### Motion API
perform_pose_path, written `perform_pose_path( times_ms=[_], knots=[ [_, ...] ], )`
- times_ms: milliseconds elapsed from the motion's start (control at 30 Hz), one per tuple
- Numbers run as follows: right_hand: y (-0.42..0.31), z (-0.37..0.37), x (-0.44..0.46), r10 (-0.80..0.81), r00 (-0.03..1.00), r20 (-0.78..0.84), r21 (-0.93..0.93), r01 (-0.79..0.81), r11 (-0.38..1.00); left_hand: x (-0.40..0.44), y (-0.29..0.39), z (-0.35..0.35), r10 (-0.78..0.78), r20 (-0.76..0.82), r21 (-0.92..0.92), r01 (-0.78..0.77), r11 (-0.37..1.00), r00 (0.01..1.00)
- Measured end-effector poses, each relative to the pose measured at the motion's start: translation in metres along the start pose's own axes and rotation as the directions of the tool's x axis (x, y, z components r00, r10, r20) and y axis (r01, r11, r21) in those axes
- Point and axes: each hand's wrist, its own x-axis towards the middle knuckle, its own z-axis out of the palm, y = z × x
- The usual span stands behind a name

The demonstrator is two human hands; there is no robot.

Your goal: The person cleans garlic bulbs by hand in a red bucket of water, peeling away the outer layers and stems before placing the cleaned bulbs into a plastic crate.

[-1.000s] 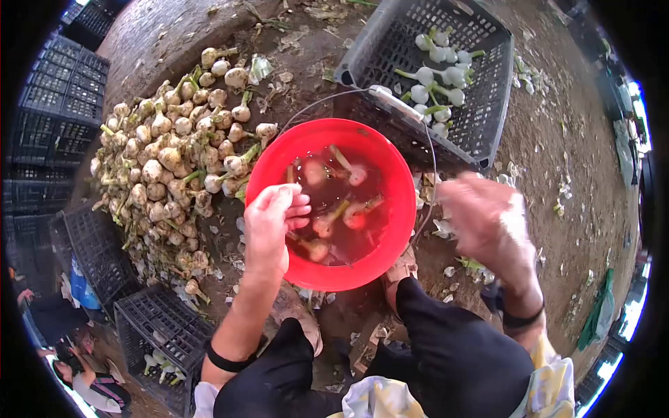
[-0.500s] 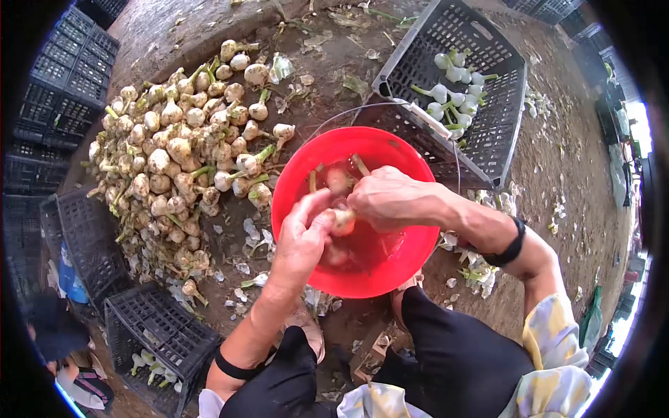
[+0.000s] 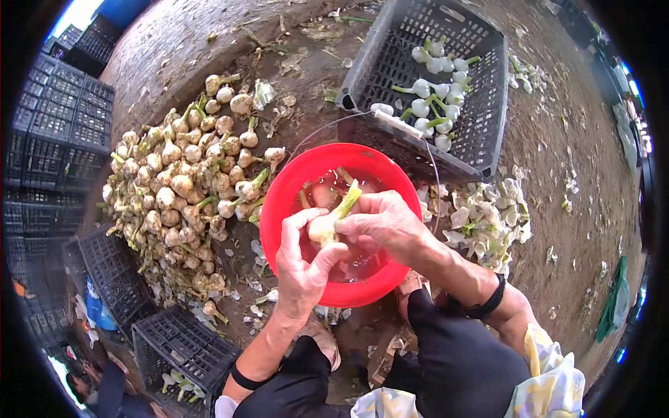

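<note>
My left hand (image 3: 301,261) cups a garlic bulb (image 3: 322,226) with a short green stem, its fingers and thumb around the bulb. With thumb and fingers closed at the base of that stem, my right hand (image 3: 387,221) grips the same bulb from the other side. Both hands are above a red bucket (image 3: 362,296) of reddish-looking water. Other garlic bulbs (image 3: 324,195) lie in the water, partly hidden by my hands. The bucket's thin wire handle leans toward a black crate.
The black crate (image 3: 498,104) beyond the bucket holds white garlic bulbs (image 3: 421,87). A pile of dirty garlic (image 3: 181,184) lies left. Peeled skins (image 3: 495,216) litter the right. Another crate (image 3: 185,341) and stacked crates (image 3: 56,111) stand left; a person (image 3: 111,390) is at lower left.
The garlic bulb has come up from low in the bucket, and its green stem now points up. My right hand has shifted down and right to its stem. The view has shifted slightly.
</note>
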Motion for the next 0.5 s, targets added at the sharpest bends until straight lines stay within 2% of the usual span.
perform_pose_path(
  times_ms=[33, 67, 100, 233, 267, 333, 367, 433, 500],
  knots=[
    [0.001, -0.002, 0.001, -0.003, 1.0, -0.007, 0.007, 0.003, 1.0, 0.001, -0.004, -0.001, 0.0, 0.01, 0.002, 0.0, 1.0, 1.0],
    [0.003, -0.005, 0.004, -0.002, 1.0, 0.0, -0.007, 0.002, 1.0, 0.002, -0.008, -0.001, 0.167, 0.013, 0.179, -0.166, 0.97, 0.986],
    [0.004, -0.005, 0.006, 0.001, 1.0, 0.008, -0.022, 0.0, 1.0, 0.002, -0.011, -0.001, 0.326, 0.042, 0.346, -0.319, 0.882, 0.945],
    [-0.005, 0.004, 0.003, 0.013, 1.0, -0.013, -0.081, -0.014, 0.997, 0.0, -0.012, 0.001, 0.353, -0.007, 0.372, -0.325, 0.869, 0.936],
    [-0.002, 0.005, 0.004, -0.029, 0.999, -0.017, -0.085, 0.028, 0.996, -0.001, -0.012, 0.0, 0.349, -0.007, 0.372, -0.321, 0.871, 0.937],
    [0.0, 0.008, 0.007, -0.028, 0.999, -0.015, -0.069, 0.027, 0.997, -0.002, -0.013, -0.001, 0.247, -0.046, 0.242, -0.229, 0.943, 0.968],
    [0.001, 0.009, 0.008, -0.03, 0.999, -0.012, -0.055, 0.029, 0.998, -0.004, -0.009, -0.001, 0.246, -0.046, 0.242, -0.228, 0.943, 0.968],
    [0.006, 0.01, 0.011, -0.045, 0.999, -0.019, -0.123, 0.043, 0.992, -0.007, 0.0, -0.002, 0.015, -0.038, 0.013, -0.015, 1.0, 0.999],
    [0.012, 0.009, 0.013, -0.065, 0.998, -0.022, -0.197, 0.059, 0.979, -0.003, -0.005, -0.006, -0.174, -0.028, -0.254, 0.161, 0.954, 0.984]
  ],
)
